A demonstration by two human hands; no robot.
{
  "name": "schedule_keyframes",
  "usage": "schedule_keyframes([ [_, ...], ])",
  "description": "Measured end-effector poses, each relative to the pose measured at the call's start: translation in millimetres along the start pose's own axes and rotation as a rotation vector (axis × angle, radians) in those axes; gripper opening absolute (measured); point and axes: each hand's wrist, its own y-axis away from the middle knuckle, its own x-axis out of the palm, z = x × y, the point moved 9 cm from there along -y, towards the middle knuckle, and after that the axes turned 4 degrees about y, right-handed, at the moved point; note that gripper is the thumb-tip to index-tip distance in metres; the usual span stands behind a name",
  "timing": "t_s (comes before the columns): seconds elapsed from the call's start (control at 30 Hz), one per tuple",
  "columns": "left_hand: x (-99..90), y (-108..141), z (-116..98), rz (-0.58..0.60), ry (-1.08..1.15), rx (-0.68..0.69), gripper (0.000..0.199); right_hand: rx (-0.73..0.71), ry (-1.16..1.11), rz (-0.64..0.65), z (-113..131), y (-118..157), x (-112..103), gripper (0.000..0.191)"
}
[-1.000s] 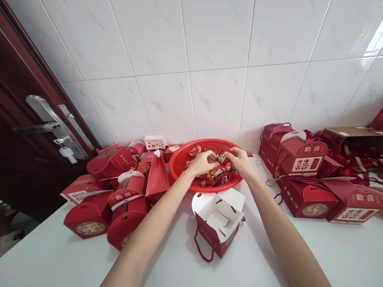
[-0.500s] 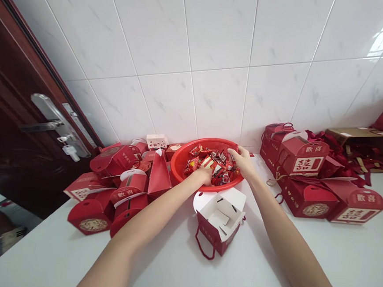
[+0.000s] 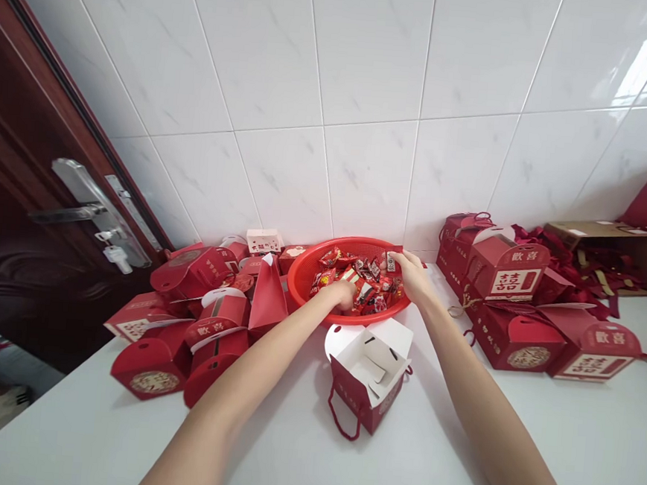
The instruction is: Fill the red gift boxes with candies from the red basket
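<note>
A red plastic basket (image 3: 294,277) holds several wrapped candies (image 3: 369,285) in red, black and white wrappers. My left hand (image 3: 342,295) reaches in over its front rim, fingers curled down among the candies; whatever they grip is hidden. At the basket's right rim, my right hand (image 3: 408,270) pinches a small wrapped candy (image 3: 391,262) with dark and white print. In front of the basket an open red gift box (image 3: 365,388) stands on the table, its white inside facing up. A dark red cord handle (image 3: 342,419) hangs from its side.
Closed red boxes (image 3: 160,368) are piled at the left. More red boxes (image 3: 516,276) stand at the right, beside a cardboard carton (image 3: 644,256) with dark red ribbons. A white tiled wall (image 3: 370,74) rises behind the table, and a brown door (image 3: 20,174) is at the left.
My right hand has closed on a small candy and lifted it slightly at the basket rim. My left hand stays among the candies, its fingers more curled. The open box has not moved.
</note>
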Motion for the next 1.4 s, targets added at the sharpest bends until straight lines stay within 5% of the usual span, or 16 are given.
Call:
schedule_keyframes([
  [0.1, -13.0, 3.3, 3.9, -0.054, 0.200, -0.010, 0.013, 0.015, -0.053, 0.023, 1.1, 0.9, 1.1, 0.027],
  [0.37, -39.9, 10.7, -6.9, -0.267, 0.574, 0.106, 0.031, 0.016, -0.063, 0.060, 2.4, 1.9, 5.7, 0.027],
  [0.67, -41.2, 14.1, -7.8, -0.344, 0.326, 0.076, 0.026, -0.007, 0.019, 0.065, 0.2, 3.0, 7.7, 0.026],
  [0.73, -35.8, 16.0, -8.0, -0.303, 0.203, 0.041, 0.024, -0.008, 0.032, 0.058, -0.5, 2.4, 7.2, 0.024],
  [0.93, 5.7, 24.1, -23.7, 0.097, -0.063, 0.035, 0.030, -0.005, 0.075, 0.050, -0.2, 3.6, 7.7, 0.022],
  [1.03, 14.0, 24.2, -24.6, 0.176, -0.140, 0.015, 0.033, -0.008, 0.084, 0.046, 0.2, 4.0, 7.7, 0.021],
  [1.23, 18.5, 22.5, -25.1, 0.228, -0.118, 0.012, 0.022, -0.009, 0.094, 0.055, 0.6, 4.4, 8.3, 0.021],
  [1.4, 3.0, 21.2, -22.1, 0.095, 0.094, 0.045, 0.024, -0.018, 0.090, 0.057, 2.4, 4.7, 8.5, 0.020],
])
